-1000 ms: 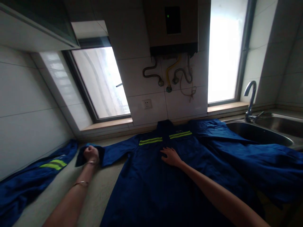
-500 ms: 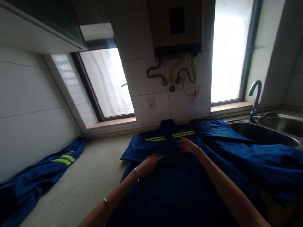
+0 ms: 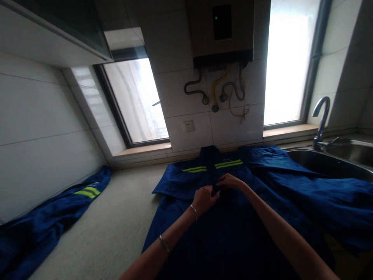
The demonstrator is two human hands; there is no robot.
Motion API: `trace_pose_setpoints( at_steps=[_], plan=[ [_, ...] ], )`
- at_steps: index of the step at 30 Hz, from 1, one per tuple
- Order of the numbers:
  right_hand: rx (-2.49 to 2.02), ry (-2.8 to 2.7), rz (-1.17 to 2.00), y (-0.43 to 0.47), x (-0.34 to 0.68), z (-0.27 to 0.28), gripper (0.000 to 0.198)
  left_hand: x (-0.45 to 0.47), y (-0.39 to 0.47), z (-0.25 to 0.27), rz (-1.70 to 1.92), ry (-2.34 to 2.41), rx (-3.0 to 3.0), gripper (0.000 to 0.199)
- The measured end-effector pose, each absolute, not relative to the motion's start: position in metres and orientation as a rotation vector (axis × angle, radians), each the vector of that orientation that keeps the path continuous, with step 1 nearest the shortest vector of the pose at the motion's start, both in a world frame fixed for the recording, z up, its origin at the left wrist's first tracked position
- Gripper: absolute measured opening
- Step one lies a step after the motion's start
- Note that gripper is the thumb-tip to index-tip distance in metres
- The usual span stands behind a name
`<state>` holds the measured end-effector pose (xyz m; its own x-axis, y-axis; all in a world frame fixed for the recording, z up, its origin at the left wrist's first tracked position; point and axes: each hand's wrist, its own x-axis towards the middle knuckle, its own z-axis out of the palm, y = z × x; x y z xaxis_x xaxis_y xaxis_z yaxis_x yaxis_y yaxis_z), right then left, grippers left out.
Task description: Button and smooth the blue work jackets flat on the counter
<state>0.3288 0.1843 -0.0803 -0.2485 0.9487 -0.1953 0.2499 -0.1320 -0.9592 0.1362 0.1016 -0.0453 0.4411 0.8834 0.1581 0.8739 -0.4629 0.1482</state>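
Note:
A dark blue work jacket (image 3: 186, 221) with yellow-green reflective strips across the chest is spread on the counter, its collar toward the wall. My left hand (image 3: 204, 199), with two bracelets on that arm, is at the middle of the jacket's front, fingers bent and pinched on the cloth along the front opening. Just above and to the right, my right hand (image 3: 231, 181) has its fingertips curled together on the same front edge. The hands are close together. Whatever small part of the edge lies between the fingertips is too dark to make out.
Another blue garment (image 3: 55, 217) with a reflective strip lies along the left wall on the pale counter (image 3: 116, 210). At right are a metal sink (image 3: 352, 149) and a faucet (image 3: 322, 116). A water heater (image 3: 223, 35) with hoses hangs above, between two windows.
My left hand has moved right from lying flat on the jacket to the front opening. My right hand's spread fingers have curled in there. The view has shifted slightly.

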Motion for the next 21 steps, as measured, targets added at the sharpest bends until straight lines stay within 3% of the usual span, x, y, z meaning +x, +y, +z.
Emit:
trace_pose_setpoints(
  at_steps=[3, 12, 18, 21],
  plan=[
    [-1.272, -1.457, 1.543, 0.183, 0.326, -0.081, 0.030, 0.149, 0.104, -0.046, 0.221, 1.722, 2.551, 0.062],
    [-1.222, -1.410, 1.553, 0.177, 0.327, -0.072, 0.030, 0.139, 0.124, -0.042, 0.336, 1.607, 2.402, 0.029],
    [-0.939, -1.599, 1.397, 0.176, 0.324, -0.063, 0.076, 0.096, 0.140, -0.007, 0.489, 1.617, 2.154, 0.031],
    [-0.980, -1.858, 1.216, 0.179, 0.320, -0.067, 0.065, 0.087, 0.136, 0.004, 0.528, 1.896, 2.409, 0.030]
  ],
)
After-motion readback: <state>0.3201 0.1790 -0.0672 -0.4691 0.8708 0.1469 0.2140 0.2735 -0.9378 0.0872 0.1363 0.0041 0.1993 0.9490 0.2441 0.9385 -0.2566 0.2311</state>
